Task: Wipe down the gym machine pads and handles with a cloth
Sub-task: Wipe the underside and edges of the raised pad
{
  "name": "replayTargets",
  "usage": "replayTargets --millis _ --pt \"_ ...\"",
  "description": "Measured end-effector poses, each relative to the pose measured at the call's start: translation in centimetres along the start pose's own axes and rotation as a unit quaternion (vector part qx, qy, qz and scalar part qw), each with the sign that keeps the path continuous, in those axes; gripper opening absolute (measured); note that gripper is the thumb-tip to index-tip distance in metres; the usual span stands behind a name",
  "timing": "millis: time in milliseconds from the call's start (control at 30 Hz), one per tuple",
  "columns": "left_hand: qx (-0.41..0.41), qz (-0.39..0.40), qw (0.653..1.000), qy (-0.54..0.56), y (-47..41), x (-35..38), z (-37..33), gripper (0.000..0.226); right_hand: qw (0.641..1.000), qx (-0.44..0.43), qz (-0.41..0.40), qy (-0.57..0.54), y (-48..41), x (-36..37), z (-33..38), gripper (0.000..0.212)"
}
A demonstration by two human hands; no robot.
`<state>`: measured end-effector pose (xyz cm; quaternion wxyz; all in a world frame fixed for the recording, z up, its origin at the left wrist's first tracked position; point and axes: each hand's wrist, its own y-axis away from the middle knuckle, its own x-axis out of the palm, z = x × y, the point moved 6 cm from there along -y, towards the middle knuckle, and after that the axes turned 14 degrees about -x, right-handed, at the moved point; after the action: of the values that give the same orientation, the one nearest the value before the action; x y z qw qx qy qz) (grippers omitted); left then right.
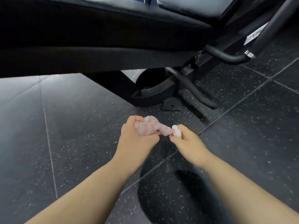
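Note:
A fluffy pink-and-white cloth (149,128) stretches between both hands above the floor. My left hand (135,136) grips its bunched end. My right hand (186,139) pinches the other end and also holds a small white object (176,130), partly hidden by the fingers. The black gym machine pad (90,38) fills the top of the view, well above and beyond the hands. A second black pad (194,5) shows at the top right. A black bent handle bar (226,56) with a metal end sticks out at the right.
The machine's black frame legs (194,89) and a curved base piece (155,94) stand on the floor just beyond the hands. Dark speckled rubber floor tiles (72,126) spread all around. A white label (255,35) sits on the frame at the right.

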<state>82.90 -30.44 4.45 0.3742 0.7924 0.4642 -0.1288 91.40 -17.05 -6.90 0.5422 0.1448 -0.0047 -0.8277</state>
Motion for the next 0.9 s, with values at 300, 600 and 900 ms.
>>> replayTargets --millis 300,600,900 --pt "-0.069 0.053 0.995 -0.047 0.6 6.0 6.0 0.028 0.998 -0.042 0.051 -0.007 3.5 3.3 -5.6 0.022" --pt "-0.037 -0.009 0.999 0.013 0.3 4.6 3.7 0.056 0.988 -0.058 -0.116 0.079 5.5 -2.6 -2.4 0.053" --pt "0.226 0.054 0.962 -0.141 2.2 4.2 -7.1 0.101 0.903 -0.035 -0.060 -0.425 -0.4 -4.5 8.8 0.035"
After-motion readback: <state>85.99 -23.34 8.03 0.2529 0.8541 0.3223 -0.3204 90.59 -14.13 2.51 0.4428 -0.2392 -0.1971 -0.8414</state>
